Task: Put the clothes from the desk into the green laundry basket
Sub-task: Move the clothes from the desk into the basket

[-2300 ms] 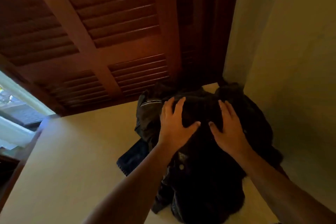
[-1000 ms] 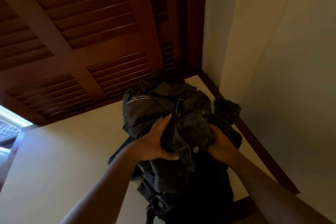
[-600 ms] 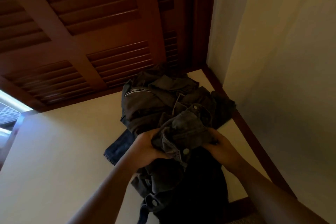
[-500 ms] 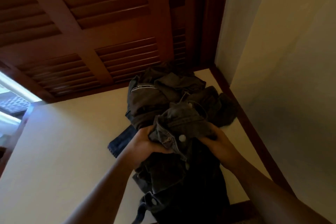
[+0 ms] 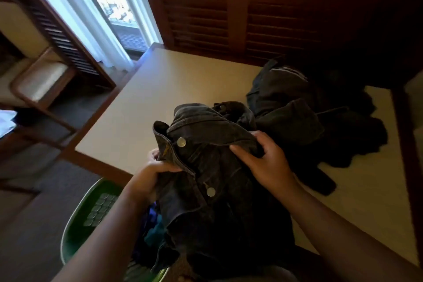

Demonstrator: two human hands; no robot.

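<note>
A dark denim jacket (image 5: 212, 181) with metal buttons hangs in front of me, held by both hands. My left hand (image 5: 148, 178) grips its left edge by the button placket, my right hand (image 5: 263, 162) clutches the cloth at its upper right. The jacket's lower part hangs over the green laundry basket (image 5: 91, 208) on the floor at the desk's near left corner; something blue shows inside the basket. More dark clothes (image 5: 309, 117) lie heaped at the far right of the cream desk (image 5: 171, 98).
Dark wooden louvred shutters (image 5: 240, 18) stand behind the desk. A bright window with white curtains (image 5: 107, 7) is at the upper left. A wooden chair with a pale seat (image 5: 43, 82) stands left of the desk on grey carpet.
I have lifted the jacket off the heap and carried it left toward me, over the basket. My view has swung left, and the window, chair and basket have come into sight.
</note>
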